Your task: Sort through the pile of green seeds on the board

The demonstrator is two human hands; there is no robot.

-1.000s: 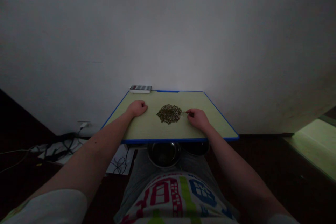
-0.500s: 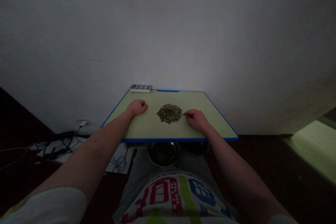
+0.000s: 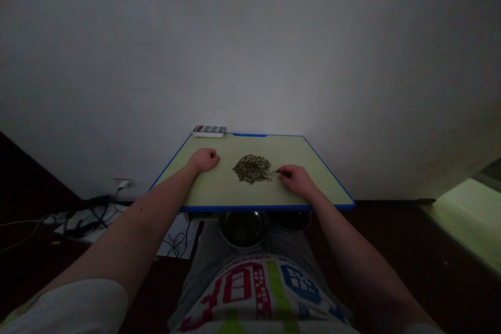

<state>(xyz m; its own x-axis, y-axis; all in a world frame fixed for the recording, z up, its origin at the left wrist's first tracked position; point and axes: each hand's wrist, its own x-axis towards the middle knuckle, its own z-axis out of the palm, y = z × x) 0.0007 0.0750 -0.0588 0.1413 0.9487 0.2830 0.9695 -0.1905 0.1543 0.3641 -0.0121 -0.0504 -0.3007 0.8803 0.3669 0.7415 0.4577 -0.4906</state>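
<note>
A loose pile of small brown-green grains or dried bits (image 3: 251,169) lies on a pale yellow board (image 3: 219,193) with a blue rim. To the right of the pile, my right hand (image 3: 298,180) is closed in a pinch on a thin, slender tool (image 3: 275,171). Its tip points left at the pile's edge; its exact kind is too small to tell. My left hand (image 3: 204,159) rests on the board left of the pile, curled into a loose fist, apart from the grains. Nothing shows in it.
At the board's far left corner sits a white device with a dark, keyed top (image 3: 209,131). Below the front edge, a shiny metal bowl (image 3: 242,242) and a darker bowl (image 3: 289,221) are over my lap. Cables (image 3: 99,211) lie at lower left; a wall (image 3: 250,52) stands behind.
My right hand has drawn slightly right, away from the pile, still pinching the tool. A few bits now stick out at the pile's lower right edge. My left hand stays in place.
</note>
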